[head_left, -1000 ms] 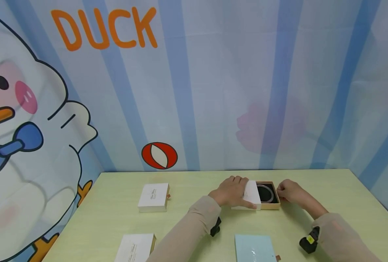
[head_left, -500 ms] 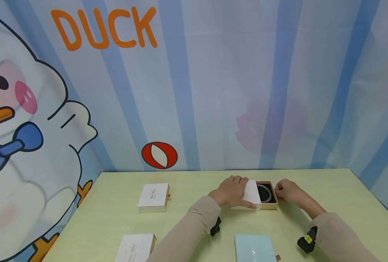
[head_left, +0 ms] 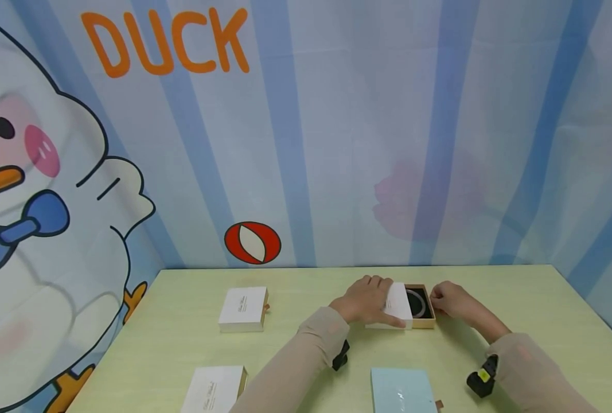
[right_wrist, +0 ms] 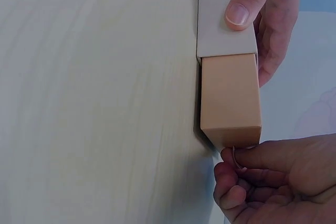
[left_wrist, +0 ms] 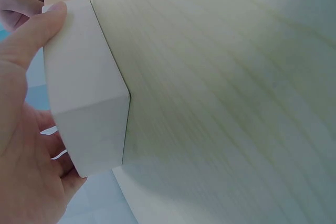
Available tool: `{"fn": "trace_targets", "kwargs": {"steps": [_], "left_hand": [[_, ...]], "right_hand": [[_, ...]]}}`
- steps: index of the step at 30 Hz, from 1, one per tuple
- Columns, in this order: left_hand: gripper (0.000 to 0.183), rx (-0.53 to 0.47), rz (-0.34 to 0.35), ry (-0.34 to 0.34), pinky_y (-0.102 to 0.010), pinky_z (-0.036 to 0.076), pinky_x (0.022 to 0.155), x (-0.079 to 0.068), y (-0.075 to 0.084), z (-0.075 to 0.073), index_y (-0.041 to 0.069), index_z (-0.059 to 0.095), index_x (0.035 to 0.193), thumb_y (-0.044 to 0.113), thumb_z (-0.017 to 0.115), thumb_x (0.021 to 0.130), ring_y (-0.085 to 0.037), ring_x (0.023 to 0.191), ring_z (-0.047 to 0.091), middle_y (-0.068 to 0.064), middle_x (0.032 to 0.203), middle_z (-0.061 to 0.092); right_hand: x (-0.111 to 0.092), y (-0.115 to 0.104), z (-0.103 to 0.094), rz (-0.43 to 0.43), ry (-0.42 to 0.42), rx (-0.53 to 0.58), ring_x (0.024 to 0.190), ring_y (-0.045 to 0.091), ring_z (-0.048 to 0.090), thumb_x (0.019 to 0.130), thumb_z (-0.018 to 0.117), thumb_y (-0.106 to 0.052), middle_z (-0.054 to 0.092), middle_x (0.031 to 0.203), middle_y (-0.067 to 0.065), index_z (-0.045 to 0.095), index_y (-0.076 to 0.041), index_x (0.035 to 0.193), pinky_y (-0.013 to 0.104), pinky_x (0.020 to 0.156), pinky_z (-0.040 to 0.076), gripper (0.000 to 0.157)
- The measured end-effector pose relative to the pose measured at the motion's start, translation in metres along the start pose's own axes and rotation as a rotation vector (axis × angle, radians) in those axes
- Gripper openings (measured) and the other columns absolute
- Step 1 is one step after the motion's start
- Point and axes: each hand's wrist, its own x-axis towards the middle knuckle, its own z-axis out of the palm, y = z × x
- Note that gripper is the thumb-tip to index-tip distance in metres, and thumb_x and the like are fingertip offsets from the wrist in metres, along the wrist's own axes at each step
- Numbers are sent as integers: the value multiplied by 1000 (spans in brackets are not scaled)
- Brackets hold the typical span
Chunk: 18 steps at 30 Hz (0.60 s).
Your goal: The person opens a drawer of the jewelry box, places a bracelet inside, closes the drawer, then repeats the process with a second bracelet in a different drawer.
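Observation:
A white box sleeve (head_left: 397, 304) lies at the right back of the table, gripped by my left hand (head_left: 365, 301) with the thumb on its near side and the fingers over the far side. Out of its right end sticks a tan drawer (head_left: 423, 323), roughly half showing. A pale round bangle (head_left: 417, 303) rests on the drawer's black lining. My right hand (head_left: 452, 299) is at the drawer's outer end, fingers curled. In the right wrist view, the fingers pinch a small ribbon pull loop (right_wrist: 235, 158) on the drawer's end face (right_wrist: 239, 137).
Two more white boxes stand on the left, one at the back (head_left: 242, 310) and one at the front (head_left: 215, 390). A light blue box (head_left: 402, 391) with a brown tab lies at the front right. Behind the table (head_left: 306, 344) hangs a printed duck curtain (head_left: 326, 143).
The drawer has slid slightly left into the sleeve, so less of it shows. My right hand has moved left with it; my left hand has stayed in place.

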Motion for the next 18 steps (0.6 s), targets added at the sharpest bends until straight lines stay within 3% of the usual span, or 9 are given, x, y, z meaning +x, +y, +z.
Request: {"fn": "trace_targets", "kwargs": {"steps": [6, 18], "left_hand": [[99, 0, 1, -2, -28, 33, 111, 2, -1, 1, 13, 31, 155, 78, 55, 84, -18, 133, 43, -5, 146, 46], [99, -12, -3, -11, -27, 34, 110, -1, 1, -2, 13, 31, 155, 77, 55, 84, -17, 132, 43, -5, 145, 46]], "right_hand": [[-1, -4, 0, -39, 9, -26, 55, 15, 38, 99, 49, 4, 41, 60, 0, 50, -2, 72, 31, 57, 36, 28], [1, -6, 5, -48, 15, -7, 56, 15, 39, 97, 49, 6, 42, 61, 1, 49, -3, 71, 31, 57, 36, 27]]}}
